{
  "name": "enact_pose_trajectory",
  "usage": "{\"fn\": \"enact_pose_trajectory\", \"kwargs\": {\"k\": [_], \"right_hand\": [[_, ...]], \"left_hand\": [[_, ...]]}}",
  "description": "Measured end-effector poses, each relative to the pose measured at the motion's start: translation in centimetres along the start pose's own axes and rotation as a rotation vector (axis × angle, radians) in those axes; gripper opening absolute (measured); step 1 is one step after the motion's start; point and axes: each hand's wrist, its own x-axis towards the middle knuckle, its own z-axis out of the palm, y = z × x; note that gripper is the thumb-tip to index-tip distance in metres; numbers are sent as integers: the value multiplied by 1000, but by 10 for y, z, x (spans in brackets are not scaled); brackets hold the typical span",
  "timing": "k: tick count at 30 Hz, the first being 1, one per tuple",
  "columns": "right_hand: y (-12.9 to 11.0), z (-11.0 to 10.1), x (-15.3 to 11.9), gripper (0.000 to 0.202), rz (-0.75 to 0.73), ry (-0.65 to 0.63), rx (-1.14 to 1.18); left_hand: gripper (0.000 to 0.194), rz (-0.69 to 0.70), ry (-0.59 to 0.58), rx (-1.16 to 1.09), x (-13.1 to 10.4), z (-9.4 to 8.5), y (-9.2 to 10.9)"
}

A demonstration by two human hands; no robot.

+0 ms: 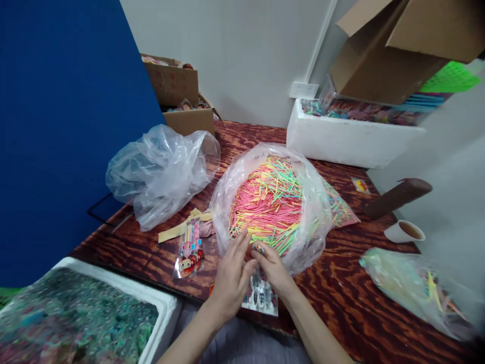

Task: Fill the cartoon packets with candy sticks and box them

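Note:
My left hand (233, 277) reaches over the near rim of a clear plastic bag (316, 212), its fingers stretched out and the thumb apart. Close beside it, my right hand (276, 269) is closed in a pinch on a small multicoloured thing (258, 248), too small to name. Pink, yellow and green thin sticks (265, 202) fill the bag. Beneath my hands, partly hidden, lies a printed sheet or packet (261, 298) at the table edge. To the left is a clear packet (189, 250) with coloured sticks and a cartoon-face piece.
A crumpled plastic bag (166, 167) lies at the left. White foam boxes stand at the back right (352, 139) and front left (168, 308). A paper cup (403, 231) with brown liquid, a dark brown cylinder (397, 198) and another bag (401, 288) are at the right.

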Motion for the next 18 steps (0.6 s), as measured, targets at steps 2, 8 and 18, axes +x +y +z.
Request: {"fn": "enact_pose_trajectory", "kwargs": {"k": [2,8,18], "right_hand": [[-6,-2,-7,13,16,12,3],[-6,0,-14,12,-5,68,-36],[1,-1,-43,14,90,86,-15]], "left_hand": [[35,-38,11,3,-12,-4,-6],[28,24,-70,220,-42,13,-30],[17,-36,-88,332,-43,24,-38]]}}
